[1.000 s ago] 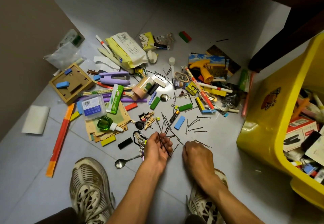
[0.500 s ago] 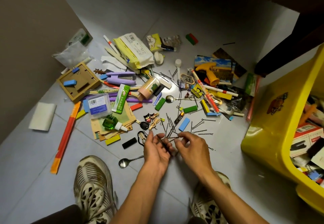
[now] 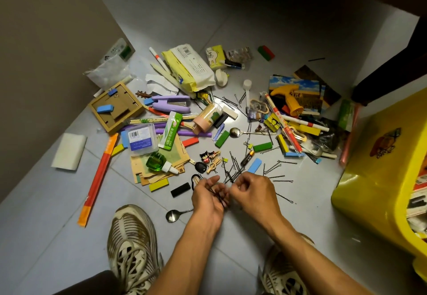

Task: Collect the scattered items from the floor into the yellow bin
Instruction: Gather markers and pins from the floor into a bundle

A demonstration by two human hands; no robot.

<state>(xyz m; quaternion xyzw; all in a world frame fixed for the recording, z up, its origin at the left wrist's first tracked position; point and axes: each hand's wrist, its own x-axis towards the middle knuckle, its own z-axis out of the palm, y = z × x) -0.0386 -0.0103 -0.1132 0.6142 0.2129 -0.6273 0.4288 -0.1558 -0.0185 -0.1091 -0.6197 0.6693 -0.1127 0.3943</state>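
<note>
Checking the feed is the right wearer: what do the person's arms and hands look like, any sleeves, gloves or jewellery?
Both forearms are bare up to the frame's edge; no sleeves show. The left hand and right hand wear no gloves, and no rings, watch or wristbands are visible on the sides shown.

Both forearms are bare from the lower edge of the view to the wrists, with no sleeve, watch, bracelet or ring showing on the left hand (image 3: pixel 209 199) or the right hand (image 3: pixel 256 193). The person wears a pair of worn, off-white mesh running shoes with dark curved stripes across the uppers and grubby pale laces: the left shoe (image 3: pixel 131 246) shows its whole toe and lacing, the right shoe (image 3: pixel 283 274) is partly covered by the right forearm. A patch of dark trouser fabric (image 3: pixel 92 283) shows at the bottom edge beside the left shoe.
</note>
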